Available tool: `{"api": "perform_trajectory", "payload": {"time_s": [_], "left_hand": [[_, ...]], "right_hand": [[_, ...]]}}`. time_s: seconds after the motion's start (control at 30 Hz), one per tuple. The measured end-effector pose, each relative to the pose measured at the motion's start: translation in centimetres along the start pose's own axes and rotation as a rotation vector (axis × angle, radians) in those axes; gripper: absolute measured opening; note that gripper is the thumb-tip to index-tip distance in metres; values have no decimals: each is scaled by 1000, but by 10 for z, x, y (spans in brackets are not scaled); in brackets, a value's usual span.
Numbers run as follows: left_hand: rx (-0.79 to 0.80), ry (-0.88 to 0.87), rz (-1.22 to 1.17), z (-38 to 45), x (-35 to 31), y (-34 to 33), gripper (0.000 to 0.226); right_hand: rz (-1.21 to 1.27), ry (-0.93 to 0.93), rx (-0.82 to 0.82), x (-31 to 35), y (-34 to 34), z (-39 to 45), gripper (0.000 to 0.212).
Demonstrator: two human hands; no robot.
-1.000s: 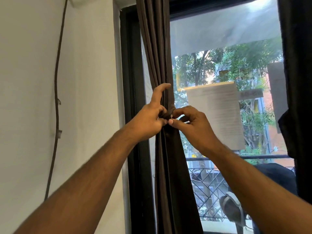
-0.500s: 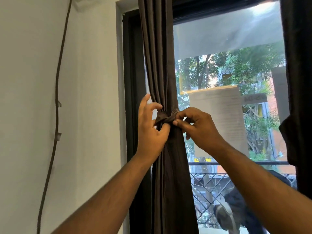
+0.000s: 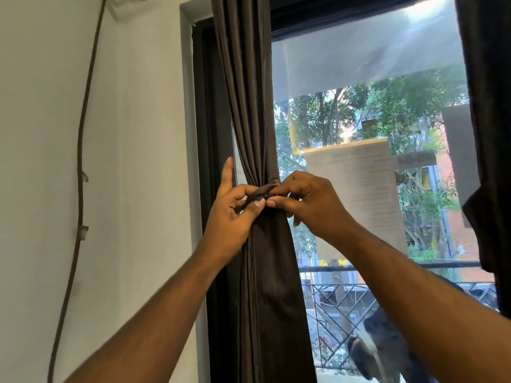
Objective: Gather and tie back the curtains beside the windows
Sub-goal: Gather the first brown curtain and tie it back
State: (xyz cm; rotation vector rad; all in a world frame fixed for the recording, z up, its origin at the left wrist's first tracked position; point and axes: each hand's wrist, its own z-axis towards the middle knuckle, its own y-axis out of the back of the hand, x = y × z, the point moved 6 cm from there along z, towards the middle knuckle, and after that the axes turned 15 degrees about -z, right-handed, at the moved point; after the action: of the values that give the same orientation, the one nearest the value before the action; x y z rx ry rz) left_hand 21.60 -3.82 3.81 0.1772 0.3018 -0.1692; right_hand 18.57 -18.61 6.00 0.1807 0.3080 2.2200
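The long dark brown cloth curtain hangs by the left edge of the window, next to the black window frame. It is already pulled together into 1 tight bunch, so the gathering part looks done for this side. A thin band of the same dark brown cloth goes around the middle of the bunch. The left hand pinches 1 end of the band between thumb and bent fingers, with its first finger pointing straight up. The right hand pinches the band from the other side with its thumb and fingertips. The 2 hands nearly touch at the front of the bunch. I think the tying is happening now and the knot or fastening is not finished, but the fingers hide it, so I cannot tell for sure. At the right edge of the window hangs another dark cloth curtain. It looks pulled aside, but no tie shows there, so it may be left to do. There are no boxes, bowls or other containers to see here.
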Motion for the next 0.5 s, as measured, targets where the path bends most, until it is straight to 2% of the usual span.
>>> {"api": "perform_trajectory", "payload": {"time_s": [0.1,0.17,0.23,0.27,0.4,0.5], "left_hand": [[-141,158,-436,-3,13,-3,62],[-65,396,-732,5,27,-15,77],[72,568,-822,8,32,-26,75],[104,582,-796,10,32,-29,70],[3,461,-753,22,40,-27,37],[21,461,-816,25,43,-25,41]], "right_hand": [[-60,43,-45,4,-2,-4,6],[-19,25,-53,4,-6,-7,5],[-11,41,-66,6,-7,-11,7],[-37,53,-82,6,-6,-14,9],[-118,-2,-96,-14,4,-26,9],[-116,-101,-48,-30,7,-31,8]]}}
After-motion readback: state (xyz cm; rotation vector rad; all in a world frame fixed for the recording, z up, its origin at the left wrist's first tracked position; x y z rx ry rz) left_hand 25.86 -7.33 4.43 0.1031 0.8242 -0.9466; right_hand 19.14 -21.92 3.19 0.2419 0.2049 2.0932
